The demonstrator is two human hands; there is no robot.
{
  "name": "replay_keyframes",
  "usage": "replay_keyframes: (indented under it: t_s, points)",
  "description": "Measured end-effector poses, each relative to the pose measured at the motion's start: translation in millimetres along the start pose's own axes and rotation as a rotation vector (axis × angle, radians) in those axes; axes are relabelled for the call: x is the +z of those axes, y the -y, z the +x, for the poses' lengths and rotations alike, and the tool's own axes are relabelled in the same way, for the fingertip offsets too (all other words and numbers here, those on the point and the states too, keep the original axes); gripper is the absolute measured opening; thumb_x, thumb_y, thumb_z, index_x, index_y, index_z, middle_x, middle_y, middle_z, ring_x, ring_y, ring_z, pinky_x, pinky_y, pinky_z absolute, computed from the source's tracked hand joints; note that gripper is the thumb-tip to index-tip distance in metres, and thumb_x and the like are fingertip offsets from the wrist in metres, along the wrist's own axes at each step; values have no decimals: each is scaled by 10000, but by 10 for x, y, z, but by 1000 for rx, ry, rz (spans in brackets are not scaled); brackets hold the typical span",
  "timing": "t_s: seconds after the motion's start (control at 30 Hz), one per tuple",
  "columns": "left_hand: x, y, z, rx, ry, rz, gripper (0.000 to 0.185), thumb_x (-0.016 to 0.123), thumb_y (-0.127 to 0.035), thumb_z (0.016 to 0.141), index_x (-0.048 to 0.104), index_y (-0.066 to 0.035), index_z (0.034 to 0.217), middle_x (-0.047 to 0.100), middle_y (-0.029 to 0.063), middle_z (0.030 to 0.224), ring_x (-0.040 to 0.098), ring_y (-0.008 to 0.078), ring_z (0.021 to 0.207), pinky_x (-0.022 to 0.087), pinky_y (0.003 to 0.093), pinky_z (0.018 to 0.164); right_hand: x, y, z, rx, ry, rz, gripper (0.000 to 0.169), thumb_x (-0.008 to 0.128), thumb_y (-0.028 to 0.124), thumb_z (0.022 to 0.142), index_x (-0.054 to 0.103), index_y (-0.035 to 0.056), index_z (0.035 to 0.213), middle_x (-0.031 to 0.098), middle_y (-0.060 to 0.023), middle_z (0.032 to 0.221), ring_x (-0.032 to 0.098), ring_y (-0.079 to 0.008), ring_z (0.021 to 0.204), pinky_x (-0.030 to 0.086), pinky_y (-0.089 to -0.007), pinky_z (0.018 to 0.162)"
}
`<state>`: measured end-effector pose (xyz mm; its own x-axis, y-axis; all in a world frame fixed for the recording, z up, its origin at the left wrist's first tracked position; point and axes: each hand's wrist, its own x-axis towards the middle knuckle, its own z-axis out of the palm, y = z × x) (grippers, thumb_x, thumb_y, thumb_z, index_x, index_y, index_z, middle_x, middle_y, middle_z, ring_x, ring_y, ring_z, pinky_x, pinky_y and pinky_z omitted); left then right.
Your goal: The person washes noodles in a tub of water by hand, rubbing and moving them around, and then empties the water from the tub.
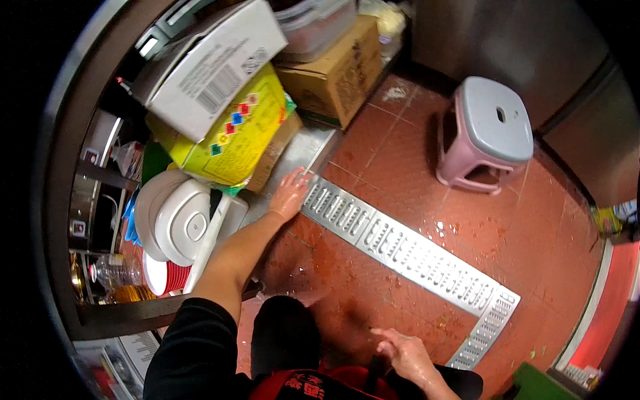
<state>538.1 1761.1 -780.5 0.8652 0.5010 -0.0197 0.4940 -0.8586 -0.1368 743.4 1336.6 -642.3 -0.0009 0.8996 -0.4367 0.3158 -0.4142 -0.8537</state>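
Observation:
My left hand point(290, 195) reaches out with spread fingers over the edge of a stainless-steel shelf point(292, 155), beside the end of a slotted metal drain cover point(430, 257) in the floor. Nothing shows held in it. My right hand point(402, 352) hangs low above my lap, index finger extended, holding nothing visible; it looks wet. Stacked white plates point(182, 222) and red-rimmed bowls point(167, 274) lie left of my left forearm. A yellow box point(230, 135) with a white cardboard box point(217, 70) on top stands just past that hand.
A pink stool with a grey seat point(497, 120) stands on wet red floor tiles point(390, 145). A brown carton point(332, 70) holds up a clear plastic tub point(315, 30). Metal cabinet panels point(465, 40) line the far side. A green object point(542, 382) lies at the bottom right.

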Motion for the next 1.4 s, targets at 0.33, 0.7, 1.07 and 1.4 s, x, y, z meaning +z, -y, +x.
replay_keyframes:
  t_s: [0.33, 0.7, 1.07, 1.4]
  points:
    - [-285, -1366, -374, -202, 164, -338, 122, 639, -179, 749, 679, -65, 766, 662, 124, 964, 590, 325, 997, 449, 499, 838, 579, 278, -771, 176, -271, 70, 237, 582, 183, 942, 626, 58, 1139, 681, -233, 879, 661, -417, 843, 525, -499, 751]
    - [-3093, -2466, -2676, -25, 550, -1069, 242, 619, -220, 925, 640, -2, 822, 629, 183, 854, 616, 362, 854, 491, 431, 770, 1711, 603, -1817, 566, -449, 281, 228, 496, 197, 972, 675, 75, 1043, 694, -174, 889, 665, -386, 860, 525, -440, 767]
    - [-4647, -1367, -2626, 194, 832, -838, 369, 570, -328, 979, 697, -6, 852, 641, 119, 703, 586, 142, 632, 471, 289, 619, 708, 2229, -4364, 521, -1194, 319, 377, 450, 355, 995, 614, 44, 859, 643, -234, 839, 611, -450, 830, 488, -505, 715]
    - [-5120, -2366, -908, 765, 756, -476, 255, 681, -227, 840, 693, 24, 885, 660, 138, 702, 633, 237, 661, 512, 382, 643, 3418, 3120, -5676, 1436, -1750, 685, 199, 573, 182, 868, 686, 66, 984, 698, -152, 858, 692, -273, 824, 525, -388, 713]
